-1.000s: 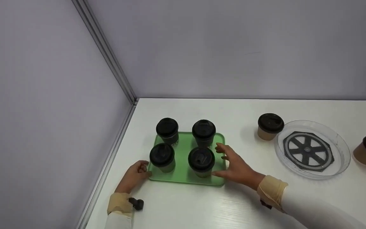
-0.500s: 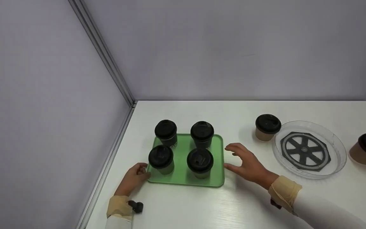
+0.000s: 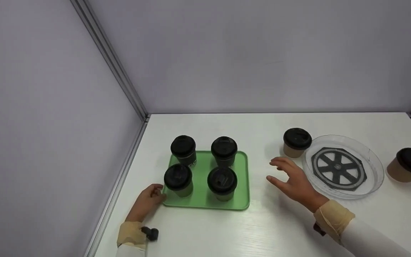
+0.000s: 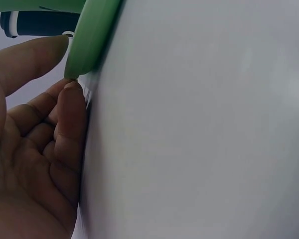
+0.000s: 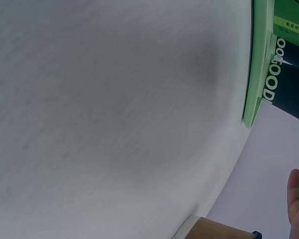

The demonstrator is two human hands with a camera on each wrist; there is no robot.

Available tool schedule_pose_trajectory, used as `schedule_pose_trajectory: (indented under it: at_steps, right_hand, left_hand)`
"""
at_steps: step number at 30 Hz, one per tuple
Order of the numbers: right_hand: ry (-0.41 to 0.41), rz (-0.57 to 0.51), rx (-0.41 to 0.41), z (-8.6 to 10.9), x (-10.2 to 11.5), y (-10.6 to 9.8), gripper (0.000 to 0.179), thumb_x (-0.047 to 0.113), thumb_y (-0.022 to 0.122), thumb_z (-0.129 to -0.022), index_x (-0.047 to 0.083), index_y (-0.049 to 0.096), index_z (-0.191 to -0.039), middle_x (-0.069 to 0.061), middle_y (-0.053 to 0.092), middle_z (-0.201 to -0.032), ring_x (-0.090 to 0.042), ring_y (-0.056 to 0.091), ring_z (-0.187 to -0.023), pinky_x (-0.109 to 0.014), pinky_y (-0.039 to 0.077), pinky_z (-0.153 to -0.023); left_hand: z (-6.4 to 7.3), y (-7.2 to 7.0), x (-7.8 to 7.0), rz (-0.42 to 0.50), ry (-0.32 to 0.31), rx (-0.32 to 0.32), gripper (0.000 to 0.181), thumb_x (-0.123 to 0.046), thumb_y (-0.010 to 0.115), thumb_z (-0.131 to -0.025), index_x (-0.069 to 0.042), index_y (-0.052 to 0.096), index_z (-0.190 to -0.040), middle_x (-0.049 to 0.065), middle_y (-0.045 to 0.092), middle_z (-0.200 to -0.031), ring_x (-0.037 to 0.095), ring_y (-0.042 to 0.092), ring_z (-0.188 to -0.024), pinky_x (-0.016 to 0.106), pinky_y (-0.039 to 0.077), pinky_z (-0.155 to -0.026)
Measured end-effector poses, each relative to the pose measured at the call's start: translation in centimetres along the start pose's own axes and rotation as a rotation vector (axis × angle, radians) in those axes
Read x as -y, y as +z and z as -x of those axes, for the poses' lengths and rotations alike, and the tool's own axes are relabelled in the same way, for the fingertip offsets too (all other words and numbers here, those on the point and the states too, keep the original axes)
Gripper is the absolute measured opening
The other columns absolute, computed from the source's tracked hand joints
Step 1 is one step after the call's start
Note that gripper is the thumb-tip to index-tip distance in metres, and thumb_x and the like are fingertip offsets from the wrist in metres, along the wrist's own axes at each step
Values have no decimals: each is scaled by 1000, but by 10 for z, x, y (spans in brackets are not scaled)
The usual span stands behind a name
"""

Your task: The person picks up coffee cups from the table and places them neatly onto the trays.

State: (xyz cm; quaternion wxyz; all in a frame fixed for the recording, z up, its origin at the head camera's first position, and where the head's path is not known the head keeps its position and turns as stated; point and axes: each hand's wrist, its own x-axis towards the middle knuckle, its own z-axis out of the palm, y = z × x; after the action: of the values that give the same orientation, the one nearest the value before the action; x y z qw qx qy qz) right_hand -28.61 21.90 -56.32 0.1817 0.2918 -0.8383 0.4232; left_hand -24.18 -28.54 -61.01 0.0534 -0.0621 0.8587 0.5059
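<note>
A green tray bears two rows of paper coffee cups with black lids. In front stand a left green cup and a right green cup; behind them are a left dark cup and a right dark cup. My left hand pinches the tray's near left edge, thumb over the rim and a curled finger against it from below. Right of the tray, my right hand hovers with thumb and fingers spread, holding nothing.
A brown lidded cup stands just left of a round clear dish with a dark spoked disc in it. Another brown cup is at the far right. Walls border the white table at the back and left.
My right hand has drawn back to the right, from beside the front right cup to past the tray's edge. My left hand stays at the tray's corner. The view has shifted slightly.
</note>
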Motion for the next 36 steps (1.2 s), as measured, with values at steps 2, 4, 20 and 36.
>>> schedule_pose_trajectory:
  at_steps: [2, 4, 20, 36]
  right_hand:
    - [11, 21, 5, 2, -1, -5, 42, 18, 79, -84, 6, 63, -121, -6, 57, -123, -17, 53, -114, -26, 48, -88]
    - [20, 38, 8, 5, -3, -10, 42, 20, 79, -85, 6, 63, -121, -5, 57, -124, -17, 53, -114, -25, 48, -88]
    - [170, 103, -139, 18, -13, -50, 40, 18, 82, -81, 10, 66, -117, 0, 57, -122, -17, 57, -105, -29, 50, -85]
    - [203, 131, -257, 39, -25, -87, 40, 11, 81, -81, 3, 66, -117, -4, 58, -120, -13, 59, -98, -13, 46, -83]
  left_hand:
    - [-1, 0, 1, 2, 3, -1, 39, -19, 71, -89, -5, 60, -123, 6, 57, -94, 19, 51, -84, 34, 43, -79]
    - [-2, -1, 2, 4, 3, -3, 38, -18, 71, -90, -5, 60, -123, 5, 57, -94, 19, 51, -84, 34, 42, -79]
    - [-1, 1, -5, 15, -47, -35, 34, -17, 67, -92, -3, 61, -122, 7, 59, -95, 20, 54, -86, 34, 45, -79]
    - [5, -16, -24, 89, -106, -123, 37, -18, 62, -96, 0, 55, -128, 14, 61, -96, 26, 59, -86, 31, 52, -73]
